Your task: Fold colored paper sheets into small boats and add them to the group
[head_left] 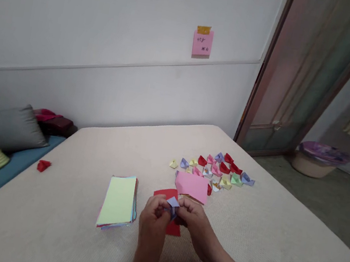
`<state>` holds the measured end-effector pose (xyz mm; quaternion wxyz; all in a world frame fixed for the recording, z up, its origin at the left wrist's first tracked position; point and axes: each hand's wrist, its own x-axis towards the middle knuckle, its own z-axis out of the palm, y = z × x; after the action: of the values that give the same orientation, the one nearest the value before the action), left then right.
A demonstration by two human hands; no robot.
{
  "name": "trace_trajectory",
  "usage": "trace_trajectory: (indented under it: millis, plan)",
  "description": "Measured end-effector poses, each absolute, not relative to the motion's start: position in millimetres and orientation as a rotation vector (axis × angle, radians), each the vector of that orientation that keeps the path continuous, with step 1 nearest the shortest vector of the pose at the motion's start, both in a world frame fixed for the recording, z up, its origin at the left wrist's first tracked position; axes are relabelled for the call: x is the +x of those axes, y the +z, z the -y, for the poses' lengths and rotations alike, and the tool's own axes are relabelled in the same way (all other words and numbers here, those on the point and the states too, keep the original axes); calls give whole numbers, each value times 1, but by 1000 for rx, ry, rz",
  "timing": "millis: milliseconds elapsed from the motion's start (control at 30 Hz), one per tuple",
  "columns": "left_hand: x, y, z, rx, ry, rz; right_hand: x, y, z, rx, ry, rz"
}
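While I stood looking on, the folded purple paper (173,202) sat between the two hands, just above the red sheet (174,230) on the cream cover (65,215). It lay to the right of the left hand's (152,217) fingertips and to the left of the right hand's (194,216), so neither hand was clearly nearer. A flat, pointed face turned up, and a narrower part dropped below it; with fingers covering both sides, I couldn't tell which way its long axis ran. The left hand pinched one edge, and the right hand pinched the opposite edge between thumb and forefinger.

I counted one purple paper in the fingers, one red sheet under it and one pink sheet (193,185) just beyond. One stack of paper (119,202), pale yellow on top, lay left of the hands. Past the pink sheet stood about eighteen little paper boats (225,167), some overlapping too closely for a sure count. One red scrap (43,166) lay far off to the left.
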<state>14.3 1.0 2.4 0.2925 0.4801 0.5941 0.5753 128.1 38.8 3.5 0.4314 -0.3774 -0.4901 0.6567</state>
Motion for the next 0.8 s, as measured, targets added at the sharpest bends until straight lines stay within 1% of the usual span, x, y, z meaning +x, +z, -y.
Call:
trace_trajectory:
  millis: [133,200,267,400,500,667,800]
  plan:
    - [11,7,-3,1032,1512,-1604,128,6,-38,-987,1669,1216]
    - [6,8,-4,1021,1493,-1572,129,4,-39,-1002,1691,1222]
    - [1,7,-6,1074,1402,-1518,130,2,-42,-1015,1681,1250]
    - [-5,2,-8,1095,1218,-1468,132,-6,-46,-1046,1592,1367]
    - [-5,0,-8,1134,1204,-1518,132,-12,-48,-1054,1523,1424]
    - [-4,1,-7,1295,1148,-1630,133,-15,-47,-1110,1259,1634]
    - [-3,-2,-8,1310,1103,-1631,135,-13,-46,-1146,1158,1751]
